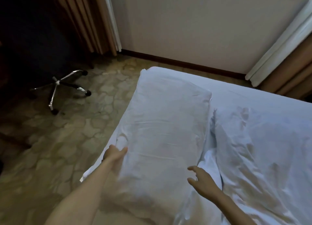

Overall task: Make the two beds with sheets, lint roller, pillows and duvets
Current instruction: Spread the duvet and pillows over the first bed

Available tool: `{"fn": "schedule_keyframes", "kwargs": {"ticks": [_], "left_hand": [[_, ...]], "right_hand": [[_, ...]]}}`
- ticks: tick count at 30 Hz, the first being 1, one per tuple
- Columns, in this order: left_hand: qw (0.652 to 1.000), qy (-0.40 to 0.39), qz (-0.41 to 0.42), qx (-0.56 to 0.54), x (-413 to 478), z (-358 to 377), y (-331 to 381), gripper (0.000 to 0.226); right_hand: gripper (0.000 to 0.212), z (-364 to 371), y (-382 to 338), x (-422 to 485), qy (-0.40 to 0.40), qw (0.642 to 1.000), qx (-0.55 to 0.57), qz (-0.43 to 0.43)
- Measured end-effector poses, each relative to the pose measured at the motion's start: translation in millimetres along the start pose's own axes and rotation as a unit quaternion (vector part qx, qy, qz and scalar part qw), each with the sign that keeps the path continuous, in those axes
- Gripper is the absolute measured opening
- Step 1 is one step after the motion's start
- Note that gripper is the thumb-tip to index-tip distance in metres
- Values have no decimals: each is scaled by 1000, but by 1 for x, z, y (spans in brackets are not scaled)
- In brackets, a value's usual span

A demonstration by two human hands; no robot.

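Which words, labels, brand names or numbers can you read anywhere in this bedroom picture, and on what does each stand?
None: no writing shows on the pillow, the sheet, the chair base, the curtains or the wall.

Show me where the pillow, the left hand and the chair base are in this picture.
pillow [168, 128], head view, middle of its top face.
left hand [114, 154], head view, back of the hand at the pillow's left edge.
chair base [57, 82], head view, hub where the chrome legs meet.
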State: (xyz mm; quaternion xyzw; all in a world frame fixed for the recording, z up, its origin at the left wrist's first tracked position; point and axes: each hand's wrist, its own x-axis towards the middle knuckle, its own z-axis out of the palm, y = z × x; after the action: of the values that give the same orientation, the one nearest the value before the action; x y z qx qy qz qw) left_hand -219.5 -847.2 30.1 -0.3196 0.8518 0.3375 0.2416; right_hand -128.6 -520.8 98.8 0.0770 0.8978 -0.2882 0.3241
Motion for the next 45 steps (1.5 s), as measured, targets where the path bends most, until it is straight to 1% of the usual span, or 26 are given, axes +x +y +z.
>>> {"fn": "schedule_keyframes", "kwargs": {"ticks": [3, 5, 7, 10, 12, 15, 17, 18, 20, 22, 23, 24, 26, 27, 28, 29, 30, 32, 34, 37, 39, 41, 42, 43, 44, 45], "left_hand": [[995, 22, 93, 24, -27, 5, 27, 39], [985, 20, 158, 70, -55, 7, 53, 32], [972, 5, 220, 86, -85, 13, 76, 34], [950, 4, 293, 110, -137, 30, 118, 47], [941, -2, 324, 99, -173, 48, 148, 55], [922, -26, 379, 78, -234, 81, 186, 54], [893, -40, 432, 116, -288, 113, 207, 46], [872, -40, 465, 149, -320, 133, 214, 39], [816, -53, 531, 221, -380, 179, 220, 27], [762, -93, 574, 286, -424, 229, 216, 24], [748, -125, 576, 306, -438, 251, 211, 25], [746, -171, 565, 309, -446, 272, 205, 29], [764, -305, 498, 275, -454, 305, 191, 37], [763, -369, 463, 260, -457, 316, 185, 39], [764, -405, 437, 246, -458, 325, 179, 40], [776, -409, 422, 230, -457, 331, 175, 40], [793, -395, 418, 199, -456, 334, 172, 38], [837, -343, 412, 106, -450, 331, 167, 34], [874, -294, 387, 21, -437, 316, 166, 37], [913, -198, 355, -20, -412, 278, 166, 37], [929, -148, 337, -28, -391, 255, 160, 36], [941, -119, 315, -17, -367, 236, 149, 37], [945, -112, 306, -9, -356, 228, 144, 37], [949, -109, 296, -5, -346, 221, 140, 36], [951, -107, 290, -1, -335, 216, 137, 35], [953, -106, 284, 4, -324, 213, 135, 35]], "right_hand": [[38, -6, 11, -10, 6, 998, 50, 47], [33, -21, 16, -14, 39, 993, 88, 74], [30, -43, 20, -17, 88, 986, 115, 77], [28, -86, 21, -27, 162, 974, 144, 59], [27, -116, 26, -40, 198, 964, 173, 45], [28, -154, 50, -66, 246, 941, 228, 49], [28, -174, 76, -90, 278, 923, 261, 51], [27, -184, 92, -104, 295, 913, 276, 52], [25, -202, 131, -134, 329, 891, 308, 61], [24, -217, 176, -165, 363, 867, 333, 82], [23, -223, 198, -179, 375, 857, 342, 94], [23, -229, 221, -191, 382, 849, 350, 102], [23, -234, 257, -209, 376, 847, 358, 116], [24, -234, 270, -213, 364, 851, 360, 120], [25, -233, 280, -214, 348, 858, 359, 122], [26, -230, 285, -213, 327, 867, 357, 120], [27, -228, 287, -210, 306, 876, 354, 117], [31, -220, 283, -201, 265, 895, 339, 117], [39, -213, 273, -188, 222, 910, 331, 117], [65, -199, 257, -167, 157, 919, 341, 121], [84, -189, 246, -151, 130, 914, 367, 116], [101, -178, 233, -134, 122, 893, 421, 100], [109, -172, 229, -124, 132, 878, 451, 91], [114, -164, 225, -115, 155, 871, 456, 96], [115, -155, 224, -105, 181, 870, 447, 104], [109, -148, 220, -102, 198, 880, 412, 124]]}}
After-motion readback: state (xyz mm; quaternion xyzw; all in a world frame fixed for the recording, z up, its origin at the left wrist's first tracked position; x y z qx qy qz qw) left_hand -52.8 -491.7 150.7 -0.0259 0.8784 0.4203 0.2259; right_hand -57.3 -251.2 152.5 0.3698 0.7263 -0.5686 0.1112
